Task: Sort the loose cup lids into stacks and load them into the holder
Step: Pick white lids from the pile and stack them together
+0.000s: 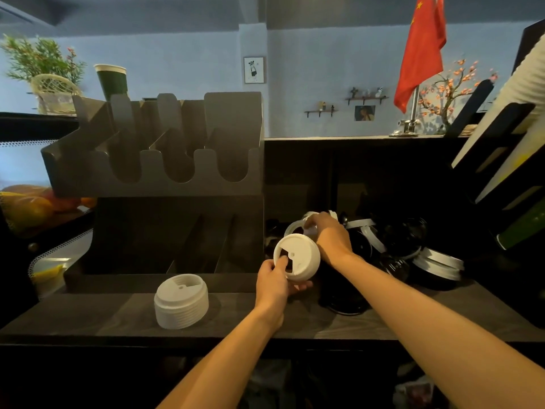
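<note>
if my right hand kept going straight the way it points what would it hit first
The right hand points forward and slightly left, its fingertips already on a loose white lid in the pile. Past that, the dark back panel looks next, though depth is hard to judge.

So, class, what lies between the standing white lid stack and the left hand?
Bare counter only, from standing lid stack to left hand, in the head view.
</note>
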